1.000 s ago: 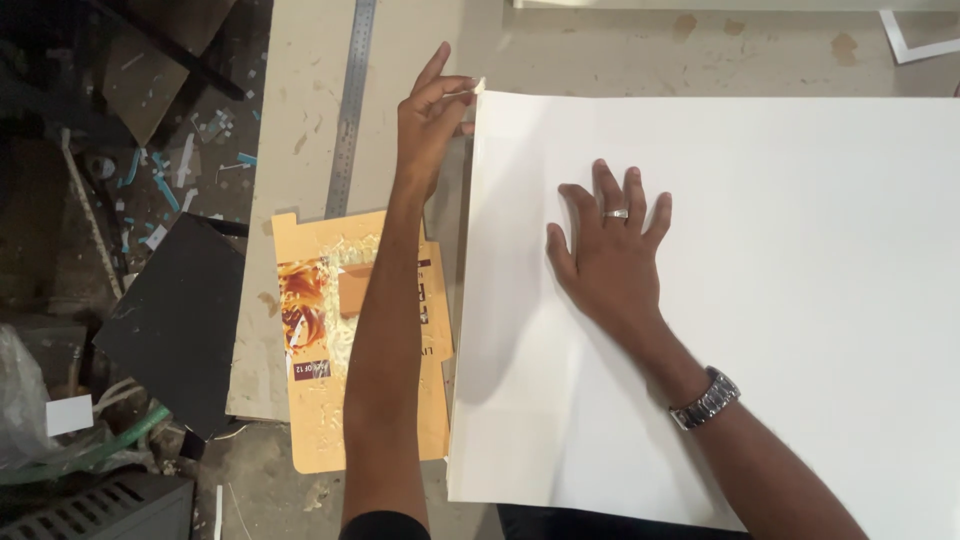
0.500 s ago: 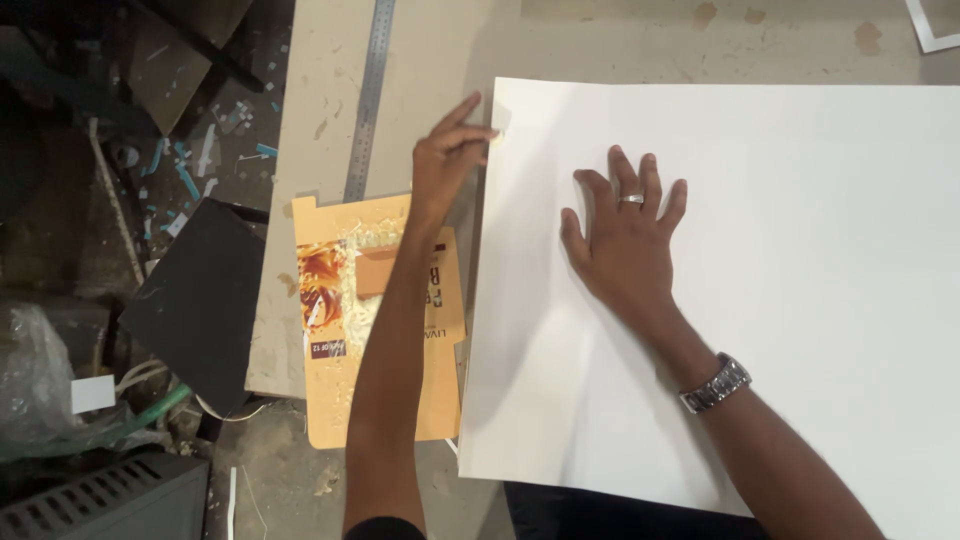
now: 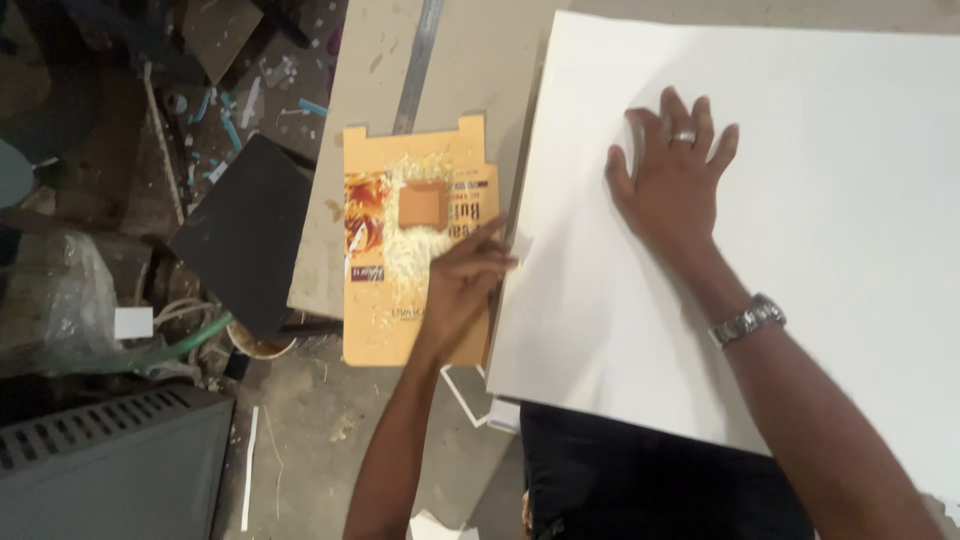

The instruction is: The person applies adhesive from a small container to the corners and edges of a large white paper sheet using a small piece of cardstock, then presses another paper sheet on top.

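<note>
A large white sheet (image 3: 800,250) fills the right half of the frame, lying on a pale worktop (image 3: 470,70) with its lower edge overhanging toward the person's dark clothing. The right hand (image 3: 675,185) lies flat on the sheet, fingers spread wide, holding nothing, pressing it down near the upper centre. The left hand (image 3: 465,280) sits at the sheet's left edge, fingers drawn narrow and pinched together at the border; whether it grips a small tool or only the edge itself cannot be told.

Just left of that hand lies an orange flattened carton (image 3: 420,250) carrying a small brown block (image 3: 423,203) and pale shavings. A metal ruler (image 3: 418,65) runs up the worktop at upper centre. A black board (image 3: 245,235) lies on the cluttered floor at left.

The sheet looks thin and only pinned at one spot, so a pull at the edge could buckle or crease it, or slide it off square. Shavings beside the edge could get under it and dent the surface.
</note>
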